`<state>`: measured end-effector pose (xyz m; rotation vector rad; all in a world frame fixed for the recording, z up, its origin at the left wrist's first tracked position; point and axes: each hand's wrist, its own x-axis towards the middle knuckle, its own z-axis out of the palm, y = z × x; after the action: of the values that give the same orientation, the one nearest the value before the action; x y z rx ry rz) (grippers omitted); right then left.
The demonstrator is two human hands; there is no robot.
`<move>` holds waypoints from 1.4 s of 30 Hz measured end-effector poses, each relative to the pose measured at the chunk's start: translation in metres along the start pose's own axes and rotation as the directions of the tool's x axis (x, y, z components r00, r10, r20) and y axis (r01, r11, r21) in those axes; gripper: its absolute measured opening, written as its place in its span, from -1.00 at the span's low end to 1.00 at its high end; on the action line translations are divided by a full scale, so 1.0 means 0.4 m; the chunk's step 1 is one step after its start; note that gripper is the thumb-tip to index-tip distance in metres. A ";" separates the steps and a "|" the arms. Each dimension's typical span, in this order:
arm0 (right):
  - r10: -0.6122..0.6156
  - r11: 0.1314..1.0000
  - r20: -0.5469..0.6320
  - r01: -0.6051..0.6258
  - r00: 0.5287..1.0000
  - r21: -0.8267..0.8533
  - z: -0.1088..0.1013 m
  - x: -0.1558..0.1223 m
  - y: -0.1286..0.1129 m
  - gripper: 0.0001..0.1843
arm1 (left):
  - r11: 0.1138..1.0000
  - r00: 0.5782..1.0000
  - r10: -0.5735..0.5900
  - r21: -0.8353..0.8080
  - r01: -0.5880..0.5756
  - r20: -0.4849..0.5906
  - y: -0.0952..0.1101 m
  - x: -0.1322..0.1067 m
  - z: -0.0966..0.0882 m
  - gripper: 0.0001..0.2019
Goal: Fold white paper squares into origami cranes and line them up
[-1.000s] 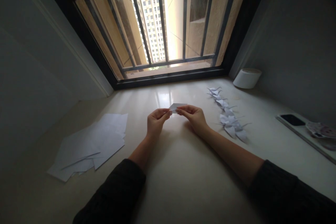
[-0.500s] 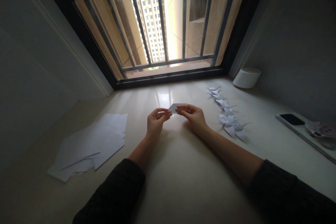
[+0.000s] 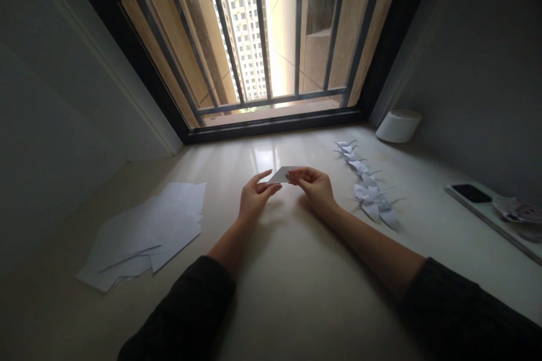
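Observation:
A small folded piece of white paper (image 3: 281, 174) is held a little above the pale counter (image 3: 296, 287), in the middle of the view. My right hand (image 3: 313, 189) pinches its right end between thumb and fingers. My left hand (image 3: 255, 197) is at its left end with the fingers stretched out and apart, their tips touching the paper's edge. Both forearms come up from dark sleeves at the bottom.
Loose white sheets (image 3: 144, 237) are spread on the counter to the left. A row of several folded paper cranes (image 3: 368, 189) runs back on the right. A white roll (image 3: 398, 125) stands in the far right corner, a phone (image 3: 472, 193) on a tray at right. A barred window (image 3: 262, 51) lies ahead.
My left hand has loosened from a pinch on the paper; its fingers are now stretched out. The paper has tipped slightly. My right hand has kept its grip.

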<state>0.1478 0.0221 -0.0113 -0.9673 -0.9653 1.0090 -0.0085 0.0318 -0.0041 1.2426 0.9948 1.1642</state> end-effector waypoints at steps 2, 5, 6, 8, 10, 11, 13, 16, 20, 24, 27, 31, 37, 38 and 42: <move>-0.005 1.000 0.012 0.005 1.000 -0.005 0.002 -0.002 -0.001 -0.71 | 0.999 1.000 -0.014 0.041 0.013 0.025 -0.004 0.000 -0.001 -0.51; -0.022 1.000 0.059 0.022 0.998 -0.002 0.006 -0.007 -0.002 -0.72 | 0.993 0.998 -0.021 0.115 0.014 0.058 -0.009 0.000 -0.003 -0.63; -0.032 0.999 0.076 0.033 0.997 -0.005 0.006 -0.009 -0.001 -0.73 | 0.991 0.998 -0.023 0.137 0.014 0.063 -0.009 -0.001 -0.003 -0.63; -0.059 0.998 0.098 0.061 0.994 -0.020 0.006 -0.010 0.002 -0.73 | 0.987 0.997 -0.033 0.161 0.022 0.065 -0.006 -0.003 -0.003 -0.61; -0.080 0.996 0.101 0.085 0.992 -0.038 0.005 -0.009 0.007 -0.73 | 0.987 0.997 -0.043 0.157 0.032 0.067 -0.001 -0.006 -0.002 -0.61; -0.087 0.995 0.099 0.092 0.991 -0.045 0.005 -0.009 0.008 -0.74 | 0.988 0.997 -0.046 0.149 0.036 0.067 0.002 -0.007 -0.002 -0.61; -0.089 0.994 0.100 0.094 0.991 -0.050 0.005 -0.009 0.010 -0.73 | 0.992 0.997 -0.049 0.121 0.040 0.067 0.007 -0.008 0.000 -0.61; -0.071 0.997 0.079 0.073 0.994 -0.025 0.006 -0.008 0.008 -0.74 | 0.996 0.996 -0.055 0.076 0.051 0.063 0.010 -0.008 0.001 -0.62; -0.038 0.999 0.037 0.038 0.999 0.014 0.008 -0.008 0.006 -0.76 | 0.997 0.996 -0.077 0.035 0.075 0.051 0.007 -0.006 0.000 -0.62; -0.042 0.999 0.013 0.042 0.999 0.027 0.006 -0.003 0.013 -0.77 | 0.997 0.995 -0.076 0.031 0.074 0.069 0.005 -0.006 -0.002 -0.61; -0.060 0.998 0.005 0.060 0.998 0.019 0.002 0.000 0.019 -0.77 | 0.996 0.991 -0.077 0.054 0.072 0.107 0.007 -0.006 -0.002 -0.60; -0.095 0.993 0.046 0.098 0.994 -0.064 -0.002 -0.002 0.015 -0.75 | 0.995 0.991 -0.073 0.075 0.065 0.109 0.009 -0.004 -0.002 -0.61; -0.105 0.986 0.066 0.113 0.992 -0.124 0.000 -0.009 0.008 -0.67 | 0.994 0.992 -0.068 0.093 0.058 0.109 0.007 -0.004 0.000 -0.65; -0.099 0.990 0.052 0.104 0.994 -0.098 0.002 -0.009 0.009 -0.68 | 0.994 0.992 -0.068 0.091 0.058 0.109 0.007 -0.004 0.000 -0.66; -0.051 0.998 0.015 0.051 0.999 0.042 0.007 -0.006 0.013 -0.70 | 0.996 0.995 -0.063 0.061 0.059 0.080 0.006 -0.005 0.001 -0.68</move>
<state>0.1434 0.0216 -0.0160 -0.8970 -0.9745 0.9917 -0.0087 0.0299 -0.0019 1.2874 1.0048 1.0352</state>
